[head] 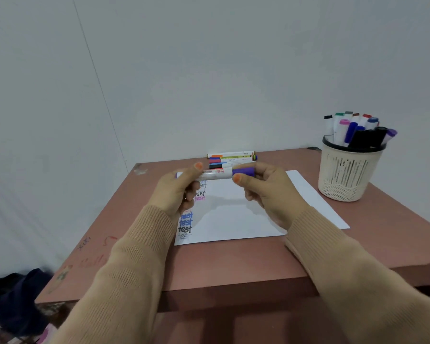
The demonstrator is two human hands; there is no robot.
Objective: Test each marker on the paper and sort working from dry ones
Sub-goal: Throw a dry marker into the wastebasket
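A white marker (215, 175) with a purple cap (243, 172) is held level above the paper (233, 219). My left hand (176, 192) grips its barrel at the left end. My right hand (268, 192) pinches the purple cap at the right end. The cap sits on the marker. The paper lies on the table and carries several "test" words (185, 222) in blue, black and pink down its left side. A row of several markers (231, 158) lies on the table just beyond the paper.
A cream mesh cup (345, 175) full of several markers stands at the back right of the brown table (233, 264). The white wall is close behind. A dark cloth (13, 299) lies on the floor at the left.
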